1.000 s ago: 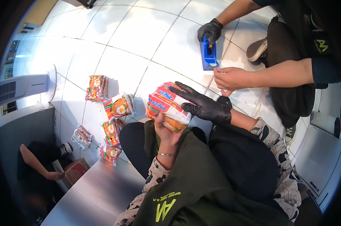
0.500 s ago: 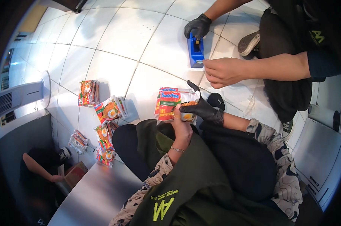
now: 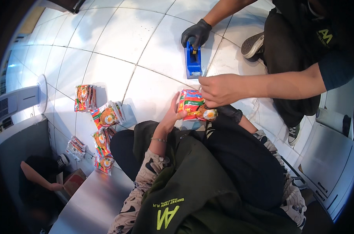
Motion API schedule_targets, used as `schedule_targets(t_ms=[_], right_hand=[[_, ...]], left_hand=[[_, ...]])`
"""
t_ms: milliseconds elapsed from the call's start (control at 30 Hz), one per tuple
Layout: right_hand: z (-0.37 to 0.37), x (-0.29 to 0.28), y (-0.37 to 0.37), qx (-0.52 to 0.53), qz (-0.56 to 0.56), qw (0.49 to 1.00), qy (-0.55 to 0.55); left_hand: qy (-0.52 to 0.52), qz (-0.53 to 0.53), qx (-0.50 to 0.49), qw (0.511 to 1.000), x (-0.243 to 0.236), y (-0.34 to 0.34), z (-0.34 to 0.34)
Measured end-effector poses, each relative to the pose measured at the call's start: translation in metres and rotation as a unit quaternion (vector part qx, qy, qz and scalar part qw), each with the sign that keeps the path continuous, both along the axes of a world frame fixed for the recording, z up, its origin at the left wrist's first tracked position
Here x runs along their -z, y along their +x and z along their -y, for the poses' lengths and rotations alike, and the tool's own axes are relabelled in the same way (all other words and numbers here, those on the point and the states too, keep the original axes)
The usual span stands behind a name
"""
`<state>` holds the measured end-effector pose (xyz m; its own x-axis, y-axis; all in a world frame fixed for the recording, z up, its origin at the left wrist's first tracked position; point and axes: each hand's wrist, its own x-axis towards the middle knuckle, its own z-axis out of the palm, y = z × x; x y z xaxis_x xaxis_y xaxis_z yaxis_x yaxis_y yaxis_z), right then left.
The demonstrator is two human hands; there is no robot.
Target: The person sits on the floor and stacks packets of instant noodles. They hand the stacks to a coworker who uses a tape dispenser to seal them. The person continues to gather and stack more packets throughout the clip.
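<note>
A stack of red, green and white instant noodle packets point(image 3: 189, 104) is held up above my lap. My bare left hand point(image 3: 173, 113) grips its left side, thumb over the front. My right hand point(image 3: 230, 112), in a black glove, is at the stack's right end; its fingers are mostly hidden behind a co-worker's bare hand point(image 3: 216, 90). That hand is pinched at the stack's upper right edge, just below a blue tape dispenser point(image 3: 193, 64). The co-worker's other hand point(image 3: 197, 34), black-gloved, rests on the dispenser. Any tape between them is too fine to make out.
Several bundles of noodle packets point(image 3: 107, 115) lie on the white tiled floor point(image 3: 122, 35) at left. Beside them are a silvery bundle point(image 3: 75, 148) and a metal surface point(image 3: 95, 199). Another person's arm point(image 3: 38, 177) is at a box point(image 3: 73, 183), lower left.
The packet stack has moved right, and my left hand has shifted from its front to its left side. The co-worker's bare hand has come from the dispenser down to the stack.
</note>
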<state>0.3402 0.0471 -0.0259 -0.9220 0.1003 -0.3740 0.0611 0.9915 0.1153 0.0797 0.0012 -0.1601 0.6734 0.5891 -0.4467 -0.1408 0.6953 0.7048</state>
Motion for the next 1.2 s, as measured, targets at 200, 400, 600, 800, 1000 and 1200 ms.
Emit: schedule_targets(t_ms=[200, 400, 600, 800, 1000, 1200], right_hand=[[0.001, -0.005, 0.002, -0.086, -0.088, 0.992, 0.036], [0.016, 0.001, -0.010, -0.114, -0.054, 0.992, 0.014], [0.019, 0.020, -0.014, -0.097, -0.030, 0.994, -0.043], [0.007, 0.016, -0.019, -0.182, -0.085, 0.976, -0.081], [0.022, 0.054, 0.014, -0.465, 0.159, 0.498, 0.715], [0.063, 0.117, 0.015, -0.555, 0.476, -0.112, 0.673]], left_hand=[[-0.006, -0.033, -0.062, 0.998, 0.001, 0.027, -0.005], [0.000, -0.040, -0.098, 0.994, 0.009, 0.039, -0.003], [-0.005, -0.052, -0.092, 0.994, 0.003, 0.045, -0.011], [-0.024, -0.070, -0.114, 0.991, 0.012, 0.042, -0.007], [-0.005, 0.001, -0.056, 0.998, 0.008, 0.040, -0.024], [0.000, -0.017, -0.048, 0.999, 0.001, 0.038, -0.030]])
